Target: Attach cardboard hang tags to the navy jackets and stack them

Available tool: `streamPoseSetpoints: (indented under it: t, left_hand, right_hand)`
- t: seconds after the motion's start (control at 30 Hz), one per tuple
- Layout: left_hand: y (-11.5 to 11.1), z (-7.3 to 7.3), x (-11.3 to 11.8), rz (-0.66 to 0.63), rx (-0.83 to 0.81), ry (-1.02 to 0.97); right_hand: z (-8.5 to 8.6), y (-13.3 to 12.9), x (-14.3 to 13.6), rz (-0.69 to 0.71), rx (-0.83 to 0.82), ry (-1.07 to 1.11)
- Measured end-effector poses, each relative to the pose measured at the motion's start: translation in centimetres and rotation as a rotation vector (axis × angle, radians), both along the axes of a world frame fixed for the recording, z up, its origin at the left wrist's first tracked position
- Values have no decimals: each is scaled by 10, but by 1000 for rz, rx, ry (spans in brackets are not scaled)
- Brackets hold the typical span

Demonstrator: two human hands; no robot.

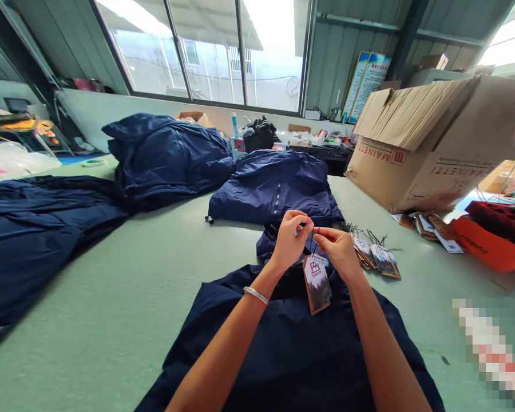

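A dark navy jacket (300,343) lies on the green table in front of me, its collar end away from me. Above the collar, my left hand (292,237) pinches one part of a thin black string (312,243). My right hand (335,246) pinches the string just beside it, fingertips almost touching the left ones. From the string hangs a printed hang tag (316,286) with a brown edge, over the collar. Several more tags (384,260) with black strings lie on the table right of my right hand.
A folded navy jacket (283,186) lies beyond my hands, with navy garments (167,160) piled to the left. A large cardboard box (429,149) stands at the back right, near an orange bag (484,243) and loose cards (440,232).
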State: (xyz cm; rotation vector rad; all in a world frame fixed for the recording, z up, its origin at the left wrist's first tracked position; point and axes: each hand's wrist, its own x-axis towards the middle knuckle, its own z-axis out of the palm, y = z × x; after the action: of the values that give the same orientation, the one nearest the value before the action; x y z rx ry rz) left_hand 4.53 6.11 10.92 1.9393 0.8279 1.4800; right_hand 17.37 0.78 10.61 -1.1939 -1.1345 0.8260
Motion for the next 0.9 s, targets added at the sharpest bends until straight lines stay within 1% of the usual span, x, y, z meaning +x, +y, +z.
streamPoseSetpoints:
  t: [0.1,0.2,0.37,0.5,0.6,0.7,0.8,0.9]
  left_hand:
    - [6,-6,0,28,-16,-35]
    - [8,-8,0,22,-24,-41]
    - [2,-3,1,-15,-14,-44]
    - [-2,3,-1,-24,14,-33]
    - [-4,7,-2,-24,16,-13]
    - [-6,9,0,-67,-14,-32]
    - [-10,1,3,-110,-115,-149]
    - [-16,-19,7,-164,-312,-214]
  right_hand:
    - [-4,1,2,-27,10,14]
    - [-7,2,5,-9,21,5]
    - [-11,2,5,9,20,7]
    - [-12,1,1,25,52,0]
    - [-10,1,0,7,67,-35]
    - [-8,1,1,-28,82,-65]
    - [-10,1,1,-75,78,-44]
    - [-18,-4,1,-126,62,26]
